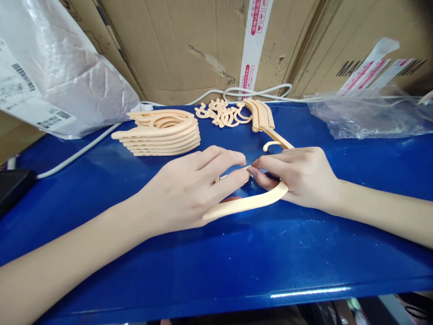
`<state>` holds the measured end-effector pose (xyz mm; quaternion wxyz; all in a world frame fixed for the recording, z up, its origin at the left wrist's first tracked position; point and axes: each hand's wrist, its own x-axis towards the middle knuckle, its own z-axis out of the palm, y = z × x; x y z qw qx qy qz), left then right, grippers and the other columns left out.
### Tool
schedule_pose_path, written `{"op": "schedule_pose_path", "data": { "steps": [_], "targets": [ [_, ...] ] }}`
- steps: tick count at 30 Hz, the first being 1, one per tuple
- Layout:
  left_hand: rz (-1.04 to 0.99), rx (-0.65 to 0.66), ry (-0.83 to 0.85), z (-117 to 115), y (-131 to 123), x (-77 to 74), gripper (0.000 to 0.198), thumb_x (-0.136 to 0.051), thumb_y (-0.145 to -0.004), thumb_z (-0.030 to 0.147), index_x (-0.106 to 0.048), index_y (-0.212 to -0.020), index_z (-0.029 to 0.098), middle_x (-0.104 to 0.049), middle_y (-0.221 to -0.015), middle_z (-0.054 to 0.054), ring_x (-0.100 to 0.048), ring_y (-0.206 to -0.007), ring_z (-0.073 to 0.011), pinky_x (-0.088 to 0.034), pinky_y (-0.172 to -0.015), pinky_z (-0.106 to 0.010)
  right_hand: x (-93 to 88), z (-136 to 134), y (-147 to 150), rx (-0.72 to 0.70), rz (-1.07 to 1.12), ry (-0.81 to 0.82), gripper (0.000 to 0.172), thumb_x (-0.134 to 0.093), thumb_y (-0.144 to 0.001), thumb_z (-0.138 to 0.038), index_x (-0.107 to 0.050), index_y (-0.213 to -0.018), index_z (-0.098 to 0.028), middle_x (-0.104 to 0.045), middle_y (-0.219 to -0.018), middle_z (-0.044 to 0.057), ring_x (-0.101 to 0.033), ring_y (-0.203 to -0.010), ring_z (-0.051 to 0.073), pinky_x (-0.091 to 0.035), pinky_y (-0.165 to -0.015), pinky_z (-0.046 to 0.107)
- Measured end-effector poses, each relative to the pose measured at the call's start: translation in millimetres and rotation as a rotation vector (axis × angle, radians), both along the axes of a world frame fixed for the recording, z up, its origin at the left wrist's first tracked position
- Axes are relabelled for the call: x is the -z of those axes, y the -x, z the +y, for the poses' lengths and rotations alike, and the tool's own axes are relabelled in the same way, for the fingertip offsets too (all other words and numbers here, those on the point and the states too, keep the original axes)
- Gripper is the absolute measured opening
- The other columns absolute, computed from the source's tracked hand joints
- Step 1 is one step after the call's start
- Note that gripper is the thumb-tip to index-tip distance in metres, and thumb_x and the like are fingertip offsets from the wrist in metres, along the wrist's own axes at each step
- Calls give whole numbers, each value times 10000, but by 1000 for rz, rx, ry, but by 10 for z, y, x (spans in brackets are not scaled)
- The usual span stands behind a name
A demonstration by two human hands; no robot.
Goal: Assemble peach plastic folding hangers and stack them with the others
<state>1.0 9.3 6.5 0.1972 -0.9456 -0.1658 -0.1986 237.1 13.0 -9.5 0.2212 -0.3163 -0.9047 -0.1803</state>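
Observation:
Between my hands is a cream plastic hanger piece (250, 203), its curved arm held just above the blue table. My left hand (196, 185) grips it from the left, fingers bent over its far side. My right hand (297, 176) pinches it at the right, fingertips meeting those of the left. A cream hook (270, 145) and a straight strip (279, 137) show just behind my right hand; whether they join the held piece is hidden. Stacked hanger parts (162, 135) lie beyond my left hand. A heap of loose hooks (223, 113) and several curved arms (260, 115) lie farther back.
Cardboard boxes (176, 49) stand along the back of the blue table (203, 266). A white plastic parcel (71, 67) leans at the left, near a dark device (15, 189). A white cable (81, 151) runs across the back. Clear plastic wrap (365, 117) lies at the right.

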Motion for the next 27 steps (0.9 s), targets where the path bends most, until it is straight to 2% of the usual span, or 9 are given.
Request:
{"op": "schedule_pose_path", "data": {
  "steps": [5,9,12,15,19,22,27],
  "targets": [
    [39,-34,-11,16,2,5,369,-505,-960,424,-590,-1105,95,-649,-1131,-156,-631,-927,-273,-535,-744,-378,9,-7,5,12,-14,-88,267,-481,-974,-259,-651,-788,-173,-601,-534,-42,-569,-455,101,-319,-461,263],
    [56,-92,-112,0,-9,-19,554,-442,-947,585,-606,-1103,79,-675,-1062,-162,-647,-875,-284,-515,-650,-369,21,-7,0,28,-25,-112,280,-455,-989,-282,-643,-808,-182,-622,-554,-41,-572,-463,97,-319,-457,262],
    [54,-127,-164,-20,-3,-35,609,-402,-950,616,-597,-1133,69,-685,-1024,-160,-658,-855,-278,-486,-589,-345,21,-8,4,35,-22,-113,275,-461,-989,-288,-637,-805,-187,-616,-544,-48,-570,-461,93,-326,-458,261],
    [40,-74,-129,-33,7,-27,529,-441,-958,570,-591,-1126,91,-688,-1017,-135,-665,-866,-258,-489,-600,-322,14,-13,7,17,-41,-124,257,-470,-986,-270,-639,-815,-178,-647,-581,-41,-587,-476,92,-346,-467,255],
    [55,73,-40,-32,5,12,269,-490,-977,342,-594,-1095,124,-694,-984,-83,-650,-784,-203,-513,-632,-312,13,-18,3,27,-57,-136,254,-467,-985,-266,-645,-827,-177,-679,-618,-32,-586,-482,87,-347,-471,246],
    [43,144,32,-26,0,42,155,-485,-950,203,-609,-1023,144,-689,-1022,-79,-649,-847,-206,-523,-685,-320,17,-21,6,34,-64,-128,248,-463,-982,-248,-648,-836,-169,-690,-638,-26,-584,-486,87,-341,-476,250],
    [20,176,108,-21,9,64,133,-495,-940,204,-595,-1000,141,-680,-1040,-66,-642,-915,-218,-525,-714,-330,5,-31,26,43,-65,-121,228,-475,-971,-226,-641,-824,-172,-628,-565,-52,-563,-463,92,-335,-475,256]
  ]
}}
